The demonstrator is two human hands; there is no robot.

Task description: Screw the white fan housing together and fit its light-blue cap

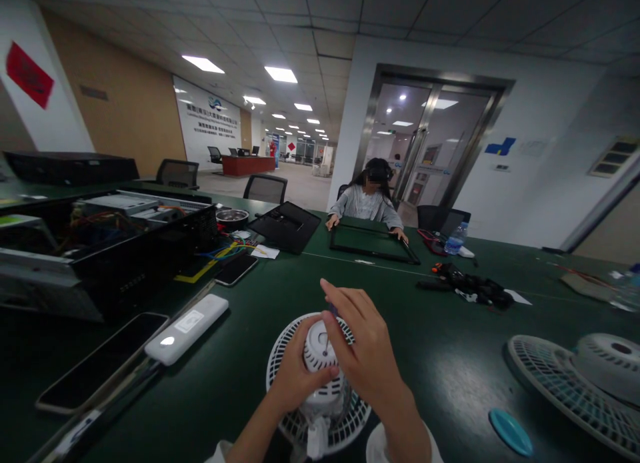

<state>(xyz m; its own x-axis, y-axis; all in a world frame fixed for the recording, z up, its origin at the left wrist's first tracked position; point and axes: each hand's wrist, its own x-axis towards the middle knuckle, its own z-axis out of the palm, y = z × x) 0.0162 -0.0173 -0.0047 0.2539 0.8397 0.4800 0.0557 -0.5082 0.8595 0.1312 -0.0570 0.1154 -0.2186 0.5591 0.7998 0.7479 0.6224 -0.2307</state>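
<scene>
A small white fan point(320, 400) lies with its round grille on the green table and its motor housing facing up. My left hand point(295, 370) is closed around that housing, thumb on the near side and fingers on the far left. Over the top of it, my right hand point(365, 336) pinches what looks like a slim screwdriver point(333, 309). Only a bit of its dark purple handle shows between the fingers. A thin metal shaft stands at the housing's top, near a small hole. The palm and fingers of my right hand hide most of the tool.
On the left are an opened computer case point(145, 263), two phones and a white power strip point(190, 326). Across the table point(280, 283), a person holds a black frame point(375, 253). At right lie another fan point(575, 376), a turquoise disc point(511, 431), black gear and a bottle point(456, 238).
</scene>
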